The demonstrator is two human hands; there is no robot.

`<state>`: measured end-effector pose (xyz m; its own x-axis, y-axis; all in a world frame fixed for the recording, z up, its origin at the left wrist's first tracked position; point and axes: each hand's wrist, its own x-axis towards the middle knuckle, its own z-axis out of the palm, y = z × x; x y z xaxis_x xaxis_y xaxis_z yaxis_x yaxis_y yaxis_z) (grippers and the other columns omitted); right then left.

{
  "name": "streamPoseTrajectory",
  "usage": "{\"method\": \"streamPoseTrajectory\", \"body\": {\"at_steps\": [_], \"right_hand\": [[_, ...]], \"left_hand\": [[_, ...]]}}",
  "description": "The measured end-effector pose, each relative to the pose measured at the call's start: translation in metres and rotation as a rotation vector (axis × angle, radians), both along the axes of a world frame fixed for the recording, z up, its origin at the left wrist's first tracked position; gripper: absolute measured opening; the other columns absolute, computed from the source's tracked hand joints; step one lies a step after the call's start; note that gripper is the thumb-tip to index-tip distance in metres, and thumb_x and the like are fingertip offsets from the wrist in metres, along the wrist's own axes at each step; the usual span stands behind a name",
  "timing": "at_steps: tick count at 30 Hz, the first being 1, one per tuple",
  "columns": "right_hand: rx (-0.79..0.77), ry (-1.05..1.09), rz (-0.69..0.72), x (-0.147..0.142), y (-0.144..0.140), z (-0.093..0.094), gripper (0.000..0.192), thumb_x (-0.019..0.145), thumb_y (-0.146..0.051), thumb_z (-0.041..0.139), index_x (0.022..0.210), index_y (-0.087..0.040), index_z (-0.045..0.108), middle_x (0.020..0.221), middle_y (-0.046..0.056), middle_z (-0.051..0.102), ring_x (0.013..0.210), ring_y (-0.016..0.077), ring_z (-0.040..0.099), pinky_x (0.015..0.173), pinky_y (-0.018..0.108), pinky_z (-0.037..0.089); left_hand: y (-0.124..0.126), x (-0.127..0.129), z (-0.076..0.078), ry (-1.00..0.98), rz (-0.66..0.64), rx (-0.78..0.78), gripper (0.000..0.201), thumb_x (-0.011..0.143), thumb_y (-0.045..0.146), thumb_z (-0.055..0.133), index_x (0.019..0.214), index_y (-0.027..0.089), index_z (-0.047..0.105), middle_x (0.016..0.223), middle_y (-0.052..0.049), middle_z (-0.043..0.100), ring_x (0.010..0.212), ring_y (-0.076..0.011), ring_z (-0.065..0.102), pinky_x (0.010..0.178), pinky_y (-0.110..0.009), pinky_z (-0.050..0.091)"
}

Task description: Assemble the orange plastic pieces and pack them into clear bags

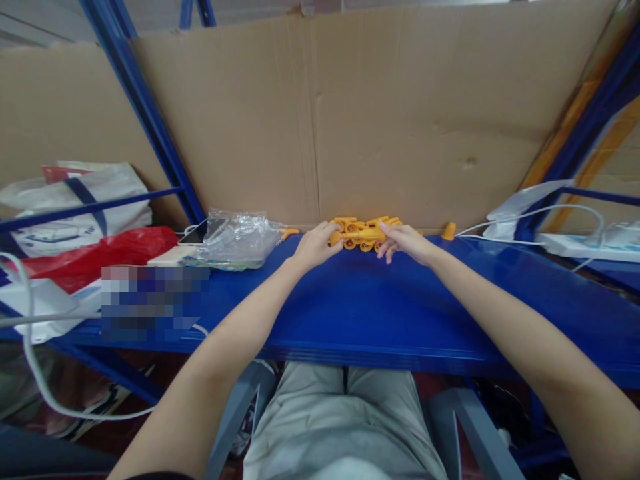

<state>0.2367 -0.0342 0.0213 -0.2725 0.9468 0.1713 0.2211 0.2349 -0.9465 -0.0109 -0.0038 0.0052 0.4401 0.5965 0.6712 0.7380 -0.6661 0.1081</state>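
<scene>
Both hands are at the back of the blue shelf, on either side of a long yellow plastic piece [361,235]. My left hand [317,245] is closed around its rounded left end. At its right end, my right hand [408,244] pinches it between thumb and finger, the other fingers loosely spread. Behind and below it lie several yellow-orange plastic parts [367,247] with round, ring-like openings, partly covered by the held piece and my hands. What exactly the piece is, I cannot make out.
A yellow cup-shaped part [449,231] stands to the right, near a white cable [500,240]. Clear plastic bags [240,237], an orange-handled item [290,232] and a red bag [115,253] lie leftward. Cardboard [400,113] walls off the back; blue posts [145,107] flank it.
</scene>
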Motion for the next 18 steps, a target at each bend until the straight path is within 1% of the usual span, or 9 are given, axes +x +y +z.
{"method": "streamPoseTrajectory", "body": {"at_steps": [3,5,7,9,10,12,14,18], "right_hand": [[0.012,-0.038,-0.058,0.0,0.002,-0.001,0.056,0.089,-0.07,0.05,0.075,-0.017,0.06,0.055,0.008,0.068,0.038,0.0134,0.059,0.039,0.024,0.049],[0.008,-0.077,-0.07,0.001,0.003,-0.002,0.059,0.089,-0.073,0.046,0.081,-0.016,0.062,0.06,0.009,0.07,0.039,0.0136,0.059,0.039,0.024,0.048],[0.017,-0.105,-0.042,0.004,0.004,-0.002,0.056,0.091,-0.069,0.047,0.093,-0.016,0.064,0.075,0.011,0.074,0.047,0.0149,0.064,0.042,0.025,0.05],[0.06,-0.114,-0.001,0.008,0.005,-0.003,0.045,0.091,-0.059,0.058,0.11,-0.019,0.062,0.097,0.012,0.075,0.06,0.0162,0.07,0.05,0.026,0.055],[0.093,-0.113,0.011,0.01,0.006,-0.004,0.043,0.089,-0.052,0.065,0.118,-0.02,0.059,0.107,0.013,0.074,0.067,0.0164,0.072,0.054,0.026,0.057],[0.154,-0.106,0.01,0.012,0.007,-0.006,0.054,0.083,-0.038,0.074,0.13,-0.023,0.052,0.12,0.012,0.068,0.074,0.0156,0.072,0.06,0.027,0.058],[0.186,-0.092,-0.003,0.012,0.008,-0.007,0.059,0.08,-0.032,0.076,0.133,-0.024,0.049,0.123,0.011,0.066,0.075,0.0144,0.071,0.064,0.029,0.059],[0.19,-0.058,-0.016,0.007,0.007,-0.007,0.048,0.081,-0.028,0.074,0.125,-0.021,0.055,0.11,0.007,0.069,0.07,0.012,0.069,0.064,0.028,0.058]], "left_hand": [[-0.001,0.001,0.0,-0.003,0.003,-0.002,0.024,0.086,0.025,0.06,0.109,0.021,0.064,0.105,-0.006,0.068,0.101,-0.0208,0.065,0.089,-0.032,0.051],[-0.001,0.001,0.001,0.001,0.017,-0.007,0.024,0.086,0.026,0.06,0.109,0.021,0.064,0.105,-0.006,0.068,0.101,-0.0213,0.065,0.089,-0.032,0.051],[-0.001,0.001,0.001,0.007,0.035,-0.016,0.024,0.086,0.026,0.06,0.109,0.02,0.064,0.104,-0.007,0.068,0.101,-0.0224,0.066,0.089,-0.033,0.051],[-0.001,0.001,0.002,0.011,0.05,-0.025,0.023,0.086,0.026,0.06,0.108,0.02,0.063,0.103,-0.007,0.069,0.101,-0.0231,0.066,0.089,-0.034,0.051],[-0.001,0.001,0.002,0.01,0.056,-0.029,0.023,0.086,0.026,0.06,0.108,0.02,0.063,0.104,-0.007,0.069,0.101,-0.0232,0.066,0.09,-0.034,0.051],[-0.002,0.001,0.002,0.001,0.069,-0.033,0.022,0.086,0.027,0.061,0.108,0.021,0.063,0.104,-0.007,0.069,0.103,-0.0231,0.065,0.091,-0.034,0.051],[-0.003,0.002,0.002,-0.013,0.084,-0.036,0.023,0.085,0.028,0.063,0.107,0.021,0.062,0.105,-0.007,0.069,0.103,-0.0234,0.065,0.091,-0.035,0.051],[-0.006,0.003,0.003,-0.04,0.114,-0.045,0.024,0.084,0.034,0.066,0.105,0.021,0.062,0.105,-0.007,0.069,0.104,-0.0243,0.065,0.09,-0.035,0.051]]}}
